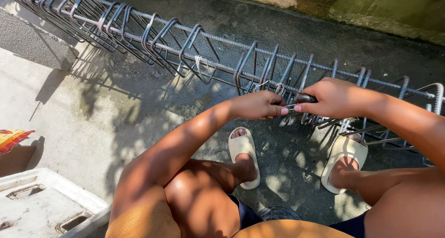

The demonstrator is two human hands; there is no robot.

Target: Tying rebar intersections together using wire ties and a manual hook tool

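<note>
Both arms reach out over the knees to the rebar cage [259,64] lying on the concrete floor [92,113]; left hand [257,105] pinches thin tie wire [289,106] in narrow fingers, right hand [331,98] fist-wrapped around a dark tool handle [306,98] just beside it

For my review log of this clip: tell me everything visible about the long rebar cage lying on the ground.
The long cage of grey ribbed steel bars lies on its side on damp concrete, running from upper left to right edge. Straight lengthwise bars carry many bent rectangular stirrups, unevenly spaced and tilted. Thin wire ties show at some joints. The left hand and right hand grip it near the middle, the right holding a dark tool.
</note>
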